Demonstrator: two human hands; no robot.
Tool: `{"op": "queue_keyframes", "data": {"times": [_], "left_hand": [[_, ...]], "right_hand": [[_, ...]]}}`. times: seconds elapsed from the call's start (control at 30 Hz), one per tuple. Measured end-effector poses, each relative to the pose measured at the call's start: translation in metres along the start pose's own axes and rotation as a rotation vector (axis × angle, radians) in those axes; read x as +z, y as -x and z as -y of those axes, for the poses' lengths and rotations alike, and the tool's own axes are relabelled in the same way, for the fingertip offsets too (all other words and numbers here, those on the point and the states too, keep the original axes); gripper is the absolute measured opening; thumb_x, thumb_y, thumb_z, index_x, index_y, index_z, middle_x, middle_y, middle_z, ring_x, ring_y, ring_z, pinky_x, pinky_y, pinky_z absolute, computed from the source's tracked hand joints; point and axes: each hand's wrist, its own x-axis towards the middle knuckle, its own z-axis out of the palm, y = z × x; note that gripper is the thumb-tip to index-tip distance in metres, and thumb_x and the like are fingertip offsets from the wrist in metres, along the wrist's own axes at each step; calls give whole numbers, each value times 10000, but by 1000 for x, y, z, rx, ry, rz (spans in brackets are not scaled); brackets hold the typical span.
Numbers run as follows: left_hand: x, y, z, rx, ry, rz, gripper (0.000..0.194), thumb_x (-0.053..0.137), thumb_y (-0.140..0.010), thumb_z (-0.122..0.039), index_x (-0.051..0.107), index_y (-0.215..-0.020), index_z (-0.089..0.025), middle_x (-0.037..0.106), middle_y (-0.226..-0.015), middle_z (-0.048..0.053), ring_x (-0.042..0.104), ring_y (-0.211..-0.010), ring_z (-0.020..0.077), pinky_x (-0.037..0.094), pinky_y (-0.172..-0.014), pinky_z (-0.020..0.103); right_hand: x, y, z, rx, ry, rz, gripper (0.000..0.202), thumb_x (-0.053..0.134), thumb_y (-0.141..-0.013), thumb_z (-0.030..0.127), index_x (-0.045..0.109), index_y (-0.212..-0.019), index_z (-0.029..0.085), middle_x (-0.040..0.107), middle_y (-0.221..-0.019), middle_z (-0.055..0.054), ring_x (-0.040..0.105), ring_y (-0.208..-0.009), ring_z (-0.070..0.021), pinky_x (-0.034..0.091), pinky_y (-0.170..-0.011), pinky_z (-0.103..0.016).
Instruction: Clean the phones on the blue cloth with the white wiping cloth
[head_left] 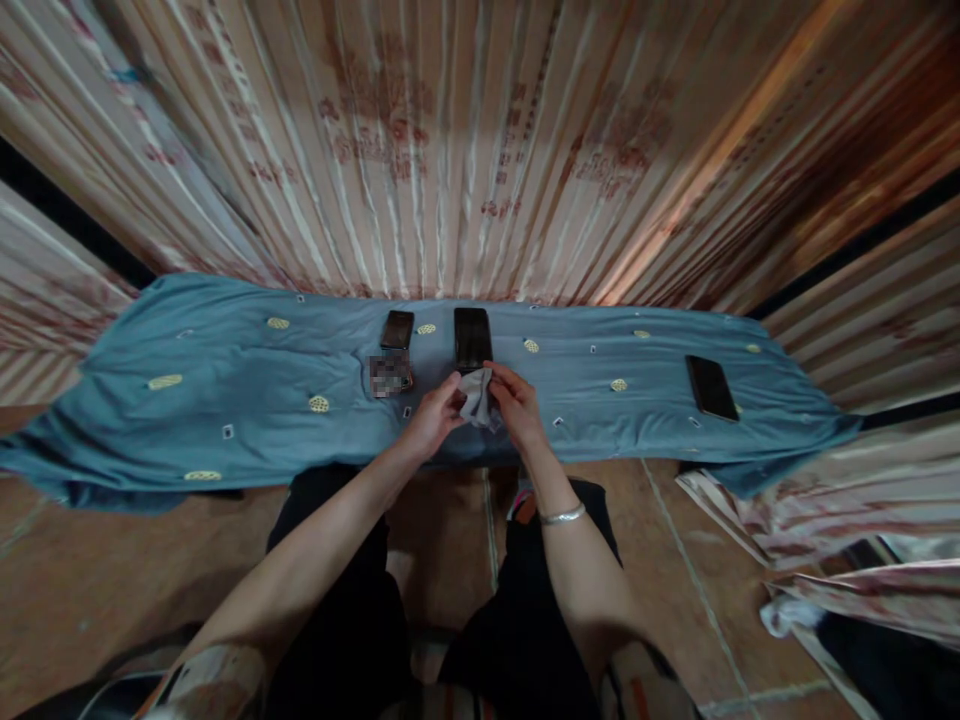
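Observation:
A small grey cloth [477,398] is stretched between my two hands, above the front part of the covered table. My left hand [437,414] pinches its left side. On the other side, the fingers of my right hand [517,403] are closed on its upper right edge. Just beyond the cloth lies a black phone [472,336], flat on the table cover, its near end close to my fingertips. To the left is a smaller dark phone [397,330]. Nearer to me sits another small device [389,375], its surface blurred out.
A blue cover [247,400] with yellow patterns drapes over the long table. A dark tablet-like device [711,387] lies at the right. Printed curtains [450,150] hang close behind the table and at both sides. My knees are under the front edge, above a tiled floor [675,600].

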Motion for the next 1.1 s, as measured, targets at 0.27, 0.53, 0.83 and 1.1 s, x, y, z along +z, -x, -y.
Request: {"op": "queue_keyframes", "data": {"times": [0.27, 0.53, 0.83, 1.1], "left_hand": [[-11, 3, 15, 48, -40, -123, 420, 836, -577, -517, 691, -800, -192, 699, -763, 34, 666, -770, 212, 543, -714, 356], [-52, 7, -8, 656, -798, -195, 173, 578, -847, -301, 691, -775, -192, 724, -812, 43, 662, -811, 203, 503, -822, 322], [-62, 22, -16, 441, -704, -254, 265, 603, -784, -251, 525, -537, -198, 473, -531, -44, 456, -573, 123, 349, -582, 246], [-62, 16, -9, 183, -61, -330, 85, 681, -731, -211, 693, -675, -148, 617, -586, -32, 532, -560, 110, 436, -594, 229]], "right_hand": [[14, 2, -5, -31, 62, 124, 503, 500, -814, 252, 664, -1286, 185, 772, -1080, -52, 707, -834, -163, 570, -729, -273], [12, 4, -4, -355, 699, 23, 356, 463, -976, 233, 678, -1241, 130, 739, -1207, -165, 699, -1114, -261, 537, -1010, -416], [27, 5, 1, -310, 1181, 256, 333, 624, -948, 227, 647, -1248, 83, 725, -1160, -209, 670, -1089, -307, 527, -984, -424], [30, -9, 9, -81, 868, 240, 248, 632, -907, 249, 728, -1112, 149, 775, -1021, -127, 705, -985, -265, 526, -903, -367]]}}
